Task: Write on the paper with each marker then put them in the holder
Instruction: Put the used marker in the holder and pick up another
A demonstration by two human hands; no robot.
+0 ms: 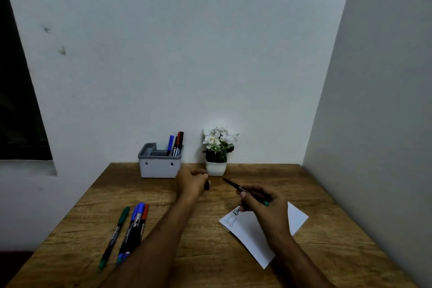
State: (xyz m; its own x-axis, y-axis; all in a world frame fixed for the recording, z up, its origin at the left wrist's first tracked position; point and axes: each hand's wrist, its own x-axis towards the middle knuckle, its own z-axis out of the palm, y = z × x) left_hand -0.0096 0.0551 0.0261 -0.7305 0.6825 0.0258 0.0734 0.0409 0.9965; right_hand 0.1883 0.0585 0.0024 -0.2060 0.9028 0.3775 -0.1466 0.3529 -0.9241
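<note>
Two hands are hovering over the worktop (233, 264): the right hand (264, 208) is pinching a marker (243, 190) above the paper (257, 236). The left hand (190, 182) is curling round a dark cap (207, 185) near the holder (160, 163).

A wooden table (304, 184) stood pushed into a corner where a pale, scuffed wall (163, 54) met a grey side wall (385, 100). A dark window (16, 100) lay at the left. The light was dim.

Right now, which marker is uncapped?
The black marker in the right hand: its bare tip points toward the flower pot; the others wear caps.
</note>
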